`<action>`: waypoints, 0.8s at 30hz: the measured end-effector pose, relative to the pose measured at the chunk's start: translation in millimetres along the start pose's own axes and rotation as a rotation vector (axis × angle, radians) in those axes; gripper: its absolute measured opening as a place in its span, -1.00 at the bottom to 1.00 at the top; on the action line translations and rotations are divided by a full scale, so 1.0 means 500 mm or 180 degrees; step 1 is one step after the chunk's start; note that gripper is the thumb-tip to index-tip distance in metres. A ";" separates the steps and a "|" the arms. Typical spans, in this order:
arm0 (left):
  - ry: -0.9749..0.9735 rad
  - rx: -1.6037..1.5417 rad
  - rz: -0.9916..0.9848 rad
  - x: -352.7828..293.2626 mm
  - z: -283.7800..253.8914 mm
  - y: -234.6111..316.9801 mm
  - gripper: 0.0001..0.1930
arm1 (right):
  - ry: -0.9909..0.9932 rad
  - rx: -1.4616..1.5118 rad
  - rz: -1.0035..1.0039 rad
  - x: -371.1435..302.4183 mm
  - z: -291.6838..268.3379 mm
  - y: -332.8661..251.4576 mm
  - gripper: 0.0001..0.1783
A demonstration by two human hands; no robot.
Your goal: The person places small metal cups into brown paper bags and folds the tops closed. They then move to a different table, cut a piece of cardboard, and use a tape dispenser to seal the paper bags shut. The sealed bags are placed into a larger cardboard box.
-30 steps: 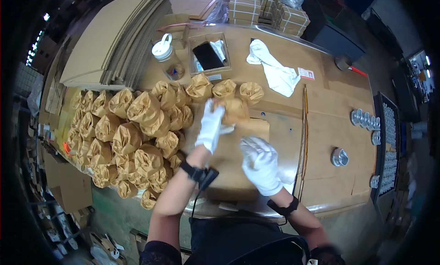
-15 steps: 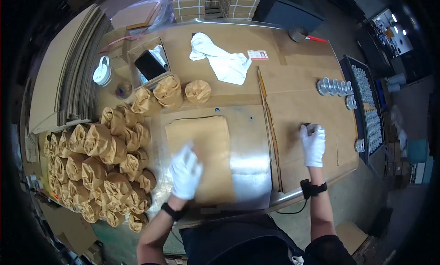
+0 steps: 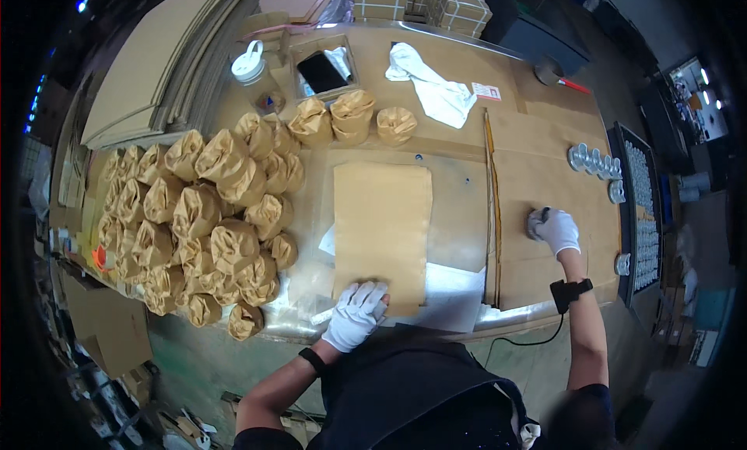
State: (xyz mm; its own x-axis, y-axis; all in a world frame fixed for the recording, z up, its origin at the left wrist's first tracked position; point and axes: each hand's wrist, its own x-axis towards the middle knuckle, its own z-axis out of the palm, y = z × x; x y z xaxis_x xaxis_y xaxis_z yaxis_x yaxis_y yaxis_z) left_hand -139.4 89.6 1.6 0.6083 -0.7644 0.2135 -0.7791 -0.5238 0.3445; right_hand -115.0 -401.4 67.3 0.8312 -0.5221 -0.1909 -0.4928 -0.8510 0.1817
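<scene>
Centrally, brown paper (image 3: 381, 224) on a partly cardboard-lined table (image 3: 545, 162); strapped cartons (image 3: 381, 0) beyond

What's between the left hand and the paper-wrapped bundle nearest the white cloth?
In the head view, flat brown paper stretches away from the left hand, then a strip of tabletop reaches the paper-wrapped bundle.

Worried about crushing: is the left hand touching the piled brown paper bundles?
Apart. The head view shows a clear gap between the left hand and bundles.
</scene>
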 end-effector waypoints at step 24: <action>-0.0043 0.0150 -0.0321 0.304 -0.120 -0.158 -0.47 | 0.1121 0.0771 -0.2997 -0.131 -0.026 -0.543 -0.07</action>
State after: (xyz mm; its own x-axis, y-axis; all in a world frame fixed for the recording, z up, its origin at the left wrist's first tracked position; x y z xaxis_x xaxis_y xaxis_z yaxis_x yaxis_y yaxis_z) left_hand 23.6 37.4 61.7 0.6821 -0.7118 0.1674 -0.7205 -0.6152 0.3201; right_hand -32.7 -135.4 42.9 0.9159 0.3742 0.1450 0.3900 -0.9152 -0.1016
